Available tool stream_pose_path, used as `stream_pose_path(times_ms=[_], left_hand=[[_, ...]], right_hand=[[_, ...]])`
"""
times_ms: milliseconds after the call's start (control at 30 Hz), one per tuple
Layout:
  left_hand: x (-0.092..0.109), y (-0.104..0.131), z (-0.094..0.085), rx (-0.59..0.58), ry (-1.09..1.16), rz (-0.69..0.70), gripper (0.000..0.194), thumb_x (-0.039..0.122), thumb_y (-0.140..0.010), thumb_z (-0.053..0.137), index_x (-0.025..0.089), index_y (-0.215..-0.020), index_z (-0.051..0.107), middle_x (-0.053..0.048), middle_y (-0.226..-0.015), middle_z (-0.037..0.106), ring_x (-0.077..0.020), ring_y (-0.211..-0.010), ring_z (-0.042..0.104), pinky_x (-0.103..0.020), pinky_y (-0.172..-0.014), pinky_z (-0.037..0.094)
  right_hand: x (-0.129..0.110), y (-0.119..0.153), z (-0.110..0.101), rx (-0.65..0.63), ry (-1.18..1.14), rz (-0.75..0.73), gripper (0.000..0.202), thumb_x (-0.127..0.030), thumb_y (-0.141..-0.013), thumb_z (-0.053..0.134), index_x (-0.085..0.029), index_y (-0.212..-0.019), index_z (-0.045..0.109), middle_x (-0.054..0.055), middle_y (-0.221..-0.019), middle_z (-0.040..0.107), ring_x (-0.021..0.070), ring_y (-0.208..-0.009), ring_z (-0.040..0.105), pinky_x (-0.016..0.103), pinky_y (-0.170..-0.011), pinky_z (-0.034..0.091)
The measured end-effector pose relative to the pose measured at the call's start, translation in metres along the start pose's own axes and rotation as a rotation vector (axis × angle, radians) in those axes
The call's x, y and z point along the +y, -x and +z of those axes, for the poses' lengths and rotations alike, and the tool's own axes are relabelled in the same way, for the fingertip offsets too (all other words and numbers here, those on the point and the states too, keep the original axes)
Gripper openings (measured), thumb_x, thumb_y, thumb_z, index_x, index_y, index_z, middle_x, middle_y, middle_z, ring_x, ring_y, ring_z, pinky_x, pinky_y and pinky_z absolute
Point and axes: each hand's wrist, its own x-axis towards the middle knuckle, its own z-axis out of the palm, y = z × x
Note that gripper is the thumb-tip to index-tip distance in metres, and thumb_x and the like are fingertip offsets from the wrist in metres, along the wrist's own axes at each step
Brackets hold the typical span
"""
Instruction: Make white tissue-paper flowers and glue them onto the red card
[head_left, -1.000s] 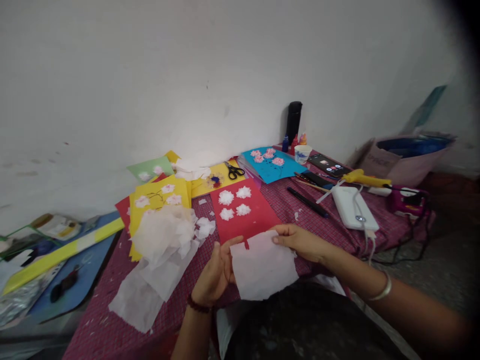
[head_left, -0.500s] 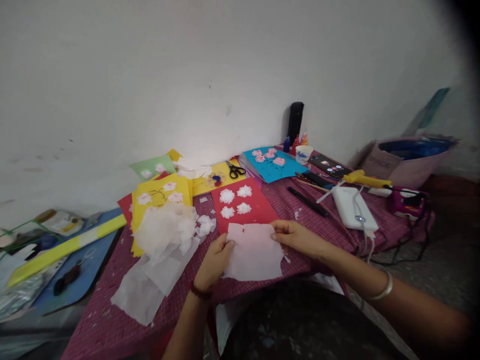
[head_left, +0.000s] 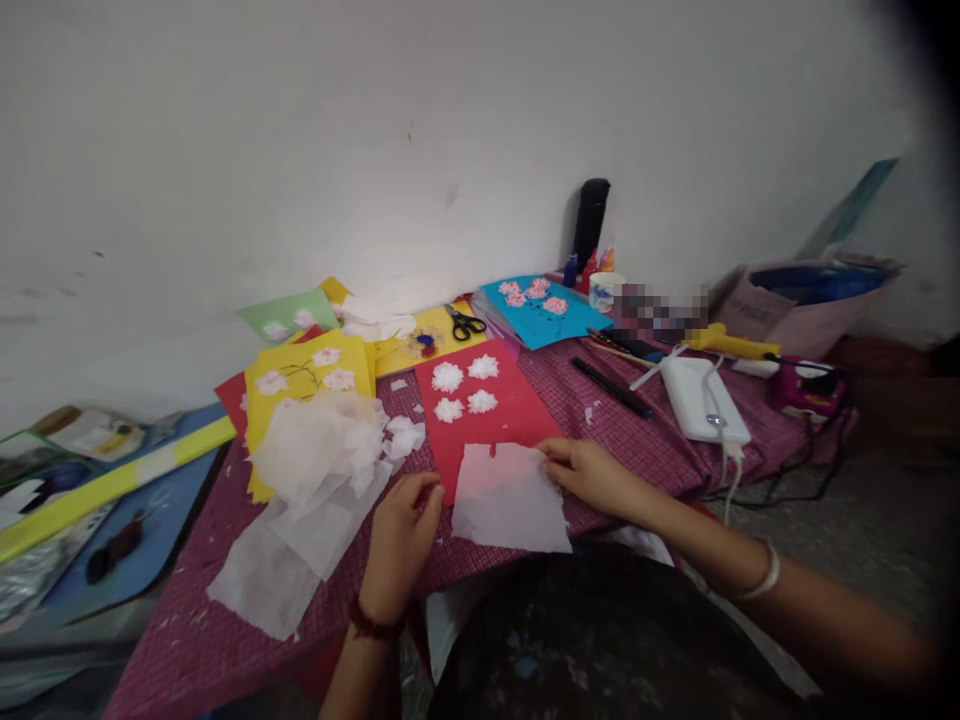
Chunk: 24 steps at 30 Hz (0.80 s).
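A thin white tissue sheet (head_left: pixel 511 505) lies over the lower part of a red card (head_left: pixel 487 390) that bears several white tissue flowers. My right hand (head_left: pixel 592 475) pinches the sheet's upper right corner. To the left of the sheet, my left hand (head_left: pixel 403 540) is off it, fingers curled and thumb a little apart, with nothing visible in them. Crumpled white tissue (head_left: pixel 319 445) and flat tissue sheets (head_left: pixel 264 570) lie left of my left hand, partly over yellow cards (head_left: pixel 259 375) with pinkish flowers.
Black scissors (head_left: pixel 466 325) rest on a yellow sheet behind the red card. A blue card (head_left: pixel 555 325), a cup (head_left: pixel 602 292), a black pen (head_left: pixel 611 387), a white power bank (head_left: pixel 703 402) and a yellow glue gun (head_left: pixel 735 346) are farther right. A blue board (head_left: pixel 161 540) is at left.
My left hand has let go of the tissue sheet and moved left. The sheet now lies lower on the card, with my right hand still at its corner. The view has shifted slightly.
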Motion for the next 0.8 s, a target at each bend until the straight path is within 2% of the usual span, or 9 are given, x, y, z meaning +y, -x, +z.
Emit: stream_pose_path(times_ms=[100, 200, 267, 333, 433, 533, 600, 667, 800], left_hand=[[-0.006, -0.008, 0.008, -0.029, 0.1, -0.033, 0.029, 0.032, -0.078, 0.063, 0.019, -0.103, 0.064, -0.008, -0.101, 0.066, -0.0242, -0.095, 0.059, -0.035, -0.086, 0.042], [-0.008, -0.023, 0.014, -0.048, 0.211, -0.051, 0.063, 0.031, -0.073, 0.07, 0.019, -0.13, 0.047, -0.013, -0.118, 0.06, -0.0251, -0.106, 0.058, -0.038, -0.09, 0.044], [-0.006, -0.033, 0.017, -0.116, 0.317, -0.057, 0.084, 0.03, -0.068, 0.074, 0.02, -0.14, 0.033, -0.017, -0.129, 0.053, -0.0272, -0.114, 0.055, -0.04, -0.093, 0.044], [-0.002, -0.04, 0.02, -0.232, 0.516, -0.079, 0.094, 0.03, -0.067, 0.077, 0.022, -0.144, 0.025, -0.018, -0.137, 0.047, -0.0281, -0.122, 0.049, -0.041, -0.097, 0.042], [0.008, -0.043, 0.025, -0.434, 0.861, -0.172, 0.083, 0.036, -0.069, 0.077, 0.022, -0.14, 0.036, -0.016, -0.136, 0.05, -0.0263, -0.123, 0.049, -0.039, -0.102, 0.038], [0.017, -0.039, 0.035, -0.567, 0.952, -0.28, 0.059, 0.046, -0.067, 0.077, 0.015, -0.116, 0.062, -0.017, -0.116, 0.064, -0.0274, -0.103, 0.062, -0.039, -0.09, 0.047], [0.022, -0.033, 0.042, -0.554, 0.936, -0.309, 0.043, 0.043, -0.066, 0.078, 0.013, -0.097, 0.07, -0.015, -0.098, 0.071, -0.0251, -0.086, 0.067, -0.037, -0.079, 0.051], [0.024, -0.027, 0.049, -0.48, 0.921, -0.313, 0.029, 0.035, -0.068, 0.078, 0.014, -0.087, 0.072, -0.011, -0.086, 0.073, -0.0218, -0.077, 0.068, -0.033, -0.074, 0.052], [0.026, -0.018, 0.054, -0.355, 0.879, -0.294, 0.022, 0.029, -0.073, 0.074, 0.015, -0.091, 0.072, -0.006, -0.084, 0.074, -0.0208, -0.08, 0.067, -0.032, -0.074, 0.051]], right_hand=[[-0.003, -0.001, -0.002, 0.009, -0.019, -0.04, 0.021, -0.017, -0.081, 0.051, -0.021, -0.089, 0.07, 0.002, -0.078, 0.068, 0.018, -0.068, 0.059, 0.026, -0.063, 0.04], [-0.012, -0.001, -0.008, 0.012, -0.065, -0.081, 0.019, -0.021, -0.083, 0.052, -0.021, -0.088, 0.07, 0.001, -0.077, 0.067, 0.0173, -0.067, 0.058, 0.026, -0.063, 0.041], [-0.02, -0.001, -0.014, 0.009, -0.109, -0.1, 0.017, -0.024, -0.083, 0.053, -0.021, -0.086, 0.07, 0.001, -0.076, 0.066, 0.0173, -0.068, 0.057, 0.027, -0.063, 0.041], [-0.029, -0.002, -0.02, 0.009, -0.166, -0.109, 0.015, -0.026, -0.082, 0.055, -0.021, -0.086, 0.069, 0.002, -0.078, 0.065, 0.0176, -0.071, 0.057, 0.027, -0.064, 0.042], [-0.039, -0.004, -0.03, 0.016, -0.268, -0.103, 0.016, -0.032, -0.081, 0.059, -0.019, -0.084, 0.068, 0.001, -0.076, 0.064, 0.0161, -0.068, 0.055, 0.026, -0.061, 0.042], [-0.041, -0.008, -0.036, 0.034, -0.38, -0.073, 0.023, -0.041, -0.078, 0.064, -0.018, -0.08, 0.066, 0.0, -0.07, 0.061, 0.0136, -0.061, 0.053, 0.024, -0.056, 0.041], [-0.037, -0.011, -0.036, 0.052, -0.458, -0.04, 0.027, -0.045, -0.076, 0.066, -0.018, -0.08, 0.065, -0.001, -0.07, 0.061, 0.013, -0.061, 0.053, 0.024, -0.056, 0.041], [-0.033, -0.011, -0.034, 0.071, -0.539, -0.006, 0.03, -0.047, -0.079, 0.063, -0.019, -0.09, 0.064, 0.001, -0.08, 0.064, 0.0144, -0.068, 0.058, 0.025, -0.061, 0.045], [-0.026, -0.003, -0.021, 0.077, -0.662, 0.033, 0.042, -0.046, -0.09, 0.049, -0.026, -0.127, 0.047, 0.005, -0.11, 0.063, 0.0187, -0.093, 0.061, 0.031, -0.076, 0.049]])
